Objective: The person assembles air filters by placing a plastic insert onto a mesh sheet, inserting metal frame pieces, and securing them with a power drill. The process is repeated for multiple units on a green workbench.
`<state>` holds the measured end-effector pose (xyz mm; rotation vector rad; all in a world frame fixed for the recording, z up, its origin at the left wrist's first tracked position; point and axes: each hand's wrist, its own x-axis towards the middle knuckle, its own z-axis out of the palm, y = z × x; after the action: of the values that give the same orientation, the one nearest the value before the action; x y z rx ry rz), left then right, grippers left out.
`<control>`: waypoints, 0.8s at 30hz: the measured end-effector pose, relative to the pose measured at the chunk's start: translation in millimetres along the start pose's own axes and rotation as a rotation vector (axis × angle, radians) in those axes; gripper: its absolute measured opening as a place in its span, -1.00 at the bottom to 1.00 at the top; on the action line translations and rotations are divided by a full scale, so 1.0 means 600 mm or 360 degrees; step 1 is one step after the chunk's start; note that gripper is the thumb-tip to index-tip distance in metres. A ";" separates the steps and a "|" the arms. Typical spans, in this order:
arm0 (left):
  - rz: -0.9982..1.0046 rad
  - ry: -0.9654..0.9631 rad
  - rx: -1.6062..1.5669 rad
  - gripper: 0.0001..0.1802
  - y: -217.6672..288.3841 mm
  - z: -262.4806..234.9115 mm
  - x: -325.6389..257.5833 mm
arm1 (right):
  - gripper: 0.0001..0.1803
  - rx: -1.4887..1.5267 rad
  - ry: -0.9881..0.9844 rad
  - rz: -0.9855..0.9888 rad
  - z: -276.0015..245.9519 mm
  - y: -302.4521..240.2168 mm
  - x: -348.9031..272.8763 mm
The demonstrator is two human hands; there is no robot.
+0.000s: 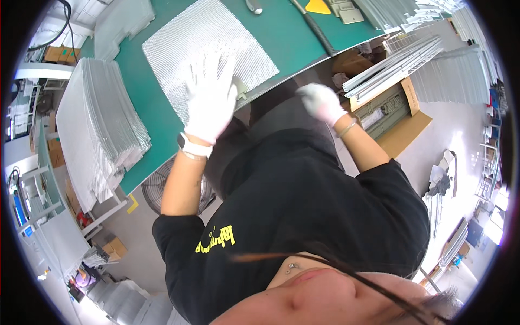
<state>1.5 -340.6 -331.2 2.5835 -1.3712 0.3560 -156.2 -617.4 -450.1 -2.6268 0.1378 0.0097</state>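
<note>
A silvery, fine-ribbed mesh sheet (pixel 173 43) lies on the green tabletop (pixel 135 67). My left hand (pixel 211 97), in a white glove, rests flat on its near part with the fingers spread. Beside the thumb, at the table edge, is a small grey-green piece (pixel 241 88), partly hidden by the hand. My right hand (pixel 320 103), also gloved in white, is off the table over my lap. Its fingers are curled in and somewhat blurred; whether anything is inside them does not show.
Stacked mesh sheets (pixel 95 124) stand at the table's left. A black-handled tool (pixel 317 32), a yellow piece (pixel 318 6) and flat grey parts (pixel 346 12) lie far right. An open cardboard box (pixel 403 135) and white strips (pixel 390 67) are to my right. A fan (pixel 157 187) stands below.
</note>
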 end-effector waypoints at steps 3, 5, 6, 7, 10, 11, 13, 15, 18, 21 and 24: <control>0.0127 0.0060 -0.0482 -0.46 0.057 -0.010 -0.038 | -0.59 -0.0760 -0.0087 0.0568 -0.048 0.126 -0.049; 0.0412 -0.0009 -0.0861 -0.57 0.089 -0.013 -0.044 | -0.73 -0.1021 -0.0307 0.0729 -0.036 0.239 -0.084; 0.0460 -0.0124 -0.0986 -0.57 0.102 -0.013 -0.058 | -0.81 -0.1077 -0.0532 0.0798 -0.044 0.252 -0.073; 0.0530 -0.0049 -0.1018 -0.60 0.108 0.017 -0.085 | -0.82 -0.1051 -0.0418 0.0671 -0.046 0.256 -0.084; 0.0351 -0.0308 -0.1278 -0.61 0.117 0.083 -0.145 | -0.83 -0.0855 -0.0269 0.0402 -0.053 0.264 -0.081; 0.0211 -0.0416 -0.1412 -0.62 0.120 0.102 -0.162 | -0.83 -0.0708 -0.0254 0.0298 -0.079 0.224 -0.072; -0.0051 -0.0623 -0.1670 -0.61 0.124 0.111 -0.174 | -0.84 -0.0573 -0.0327 0.0182 -0.102 0.168 -0.057; -0.0316 -0.0795 -0.1886 -0.60 0.127 0.111 -0.176 | -0.86 -0.0598 -0.0485 0.0119 -0.107 0.124 -0.035; -0.0493 -0.0633 -0.2032 -0.56 0.135 0.140 -0.173 | -0.86 -0.0282 -0.0109 -0.0480 -0.151 -0.057 -0.013; -0.0549 -0.0254 -0.2342 -0.49 0.176 0.108 -0.120 | -0.89 -0.0050 0.0130 -0.0930 -0.158 -0.241 -0.004; -0.0620 0.0280 -0.3097 -0.37 0.205 0.036 -0.092 | -0.78 -0.0277 -0.0422 -0.1332 -0.154 -0.342 -0.003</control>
<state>-128.1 -371.1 -361.0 0.9817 -0.4250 -0.5652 -139.3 -484.4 -269.5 -2.6145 -1.0830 0.0833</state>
